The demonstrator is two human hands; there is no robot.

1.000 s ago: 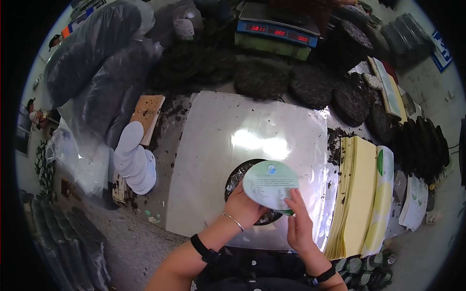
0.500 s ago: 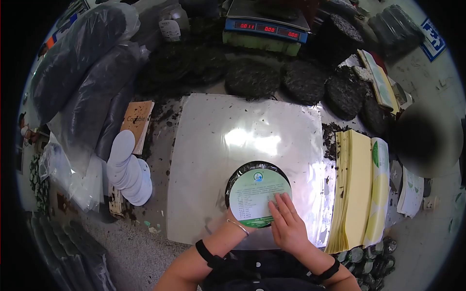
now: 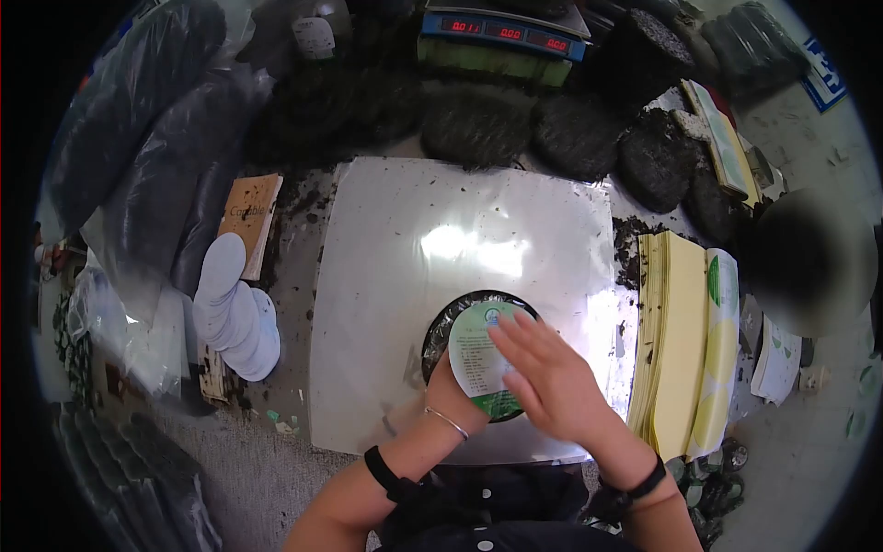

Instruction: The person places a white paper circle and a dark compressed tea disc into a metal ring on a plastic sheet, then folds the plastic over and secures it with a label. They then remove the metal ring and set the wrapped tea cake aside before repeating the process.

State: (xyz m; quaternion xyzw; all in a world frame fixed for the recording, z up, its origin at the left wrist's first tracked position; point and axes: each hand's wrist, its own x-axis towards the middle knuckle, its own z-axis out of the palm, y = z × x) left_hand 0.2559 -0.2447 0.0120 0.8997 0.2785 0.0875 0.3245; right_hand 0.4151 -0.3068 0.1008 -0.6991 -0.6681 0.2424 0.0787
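A round label (image 3: 478, 354), green and white with printed text and a logo, is tilted over a round black plastic-wrapped pack (image 3: 435, 348). My left hand (image 3: 455, 397) lies over the lower left of the pack and holds the label from behind, its fingers hidden by it. My right hand (image 3: 552, 382) is open, with fingers stretched out across the label's right side, slightly blurred. Beneath the pack is a shiny pale sheet (image 3: 386, 248) on the table.
White round discs (image 3: 237, 322) lie overlapping at left, beside a brown notebook (image 3: 248, 216). Yellow paper stacks (image 3: 676, 340) stand at right. Dark round cakes (image 3: 474, 129) line the back, before a digital scale (image 3: 501, 32). Full plastic bags (image 3: 138, 120) fill the far left.
The label has gone from lying face-up across the pack to tilted, showing narrower. My left hand now shows more, over the pack's lower left. My right hand has moved up the label.
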